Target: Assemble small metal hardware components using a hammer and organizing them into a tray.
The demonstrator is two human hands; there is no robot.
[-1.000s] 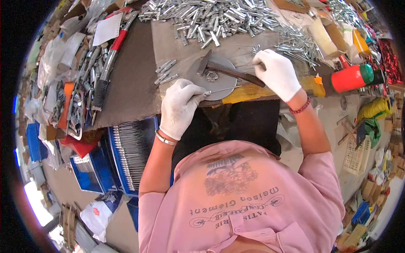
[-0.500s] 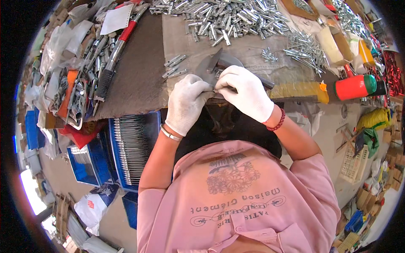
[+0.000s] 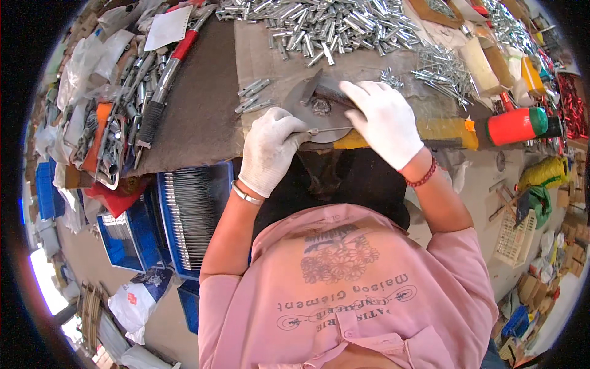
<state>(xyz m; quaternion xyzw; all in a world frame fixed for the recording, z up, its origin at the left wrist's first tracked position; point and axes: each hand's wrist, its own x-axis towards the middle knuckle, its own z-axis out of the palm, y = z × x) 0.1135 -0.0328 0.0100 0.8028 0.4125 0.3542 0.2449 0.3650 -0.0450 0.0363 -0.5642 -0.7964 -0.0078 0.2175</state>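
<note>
My left hand (image 3: 268, 147), in a white knit glove, is closed in a pinch on one end of a thin metal rod (image 3: 334, 130). The rod points right across the front of a round grey metal plate (image 3: 294, 109). On this plate lie a small ring-shaped metal part (image 3: 321, 107) and a hammer (image 3: 312, 88) with a dark head. My right hand (image 3: 388, 121), also gloved, is over the hammer's handle, thumb and fingers apart. It hides most of the handle, and a firm grip on it does not show.
Metal sleeves (image 3: 344, 27) are heaped at the back, with several more (image 3: 253, 96) left of the plate. Thin pins (image 3: 445, 71) lie right, near a red and green cylinder (image 3: 516, 126). A long red-and-black tool (image 3: 166, 83) borders the left clutter. Below stands a blue crate (image 3: 169, 246) of rods.
My right hand has moved away from my left fingertips, to the right over the hammer's handle. The thin rod now shows, still pinched by my left hand, which has barely moved.
</note>
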